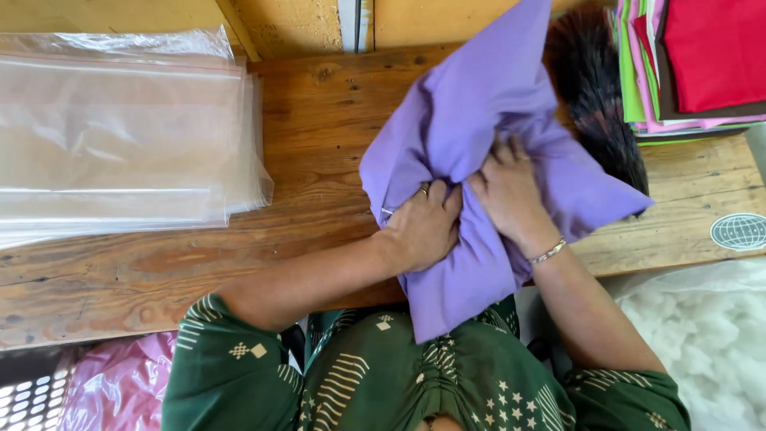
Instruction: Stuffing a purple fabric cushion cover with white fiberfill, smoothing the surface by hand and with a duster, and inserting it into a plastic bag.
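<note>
Clear plastic bags [120, 136] lie stacked on the wooden table [319, 128]; folded coloured cloths [694, 64] top right; white stuffing [710, 335] below.

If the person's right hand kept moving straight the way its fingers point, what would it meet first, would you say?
The right hand points away from the body and is already pressed into the purple fabric cover, so it meets that cloth first; depth beyond is unclear.

Soft, even daylight fills my view, bright without harshness. The clear plastic bags [120, 136] at my left throw pale glare along their folds. My hands cast only faint shadows into the purple cloth [471, 120]. The wooden bench [319, 144] looks sharp, while straight lines bow slightly toward the frame's edges and my lap blurs a little.
</note>
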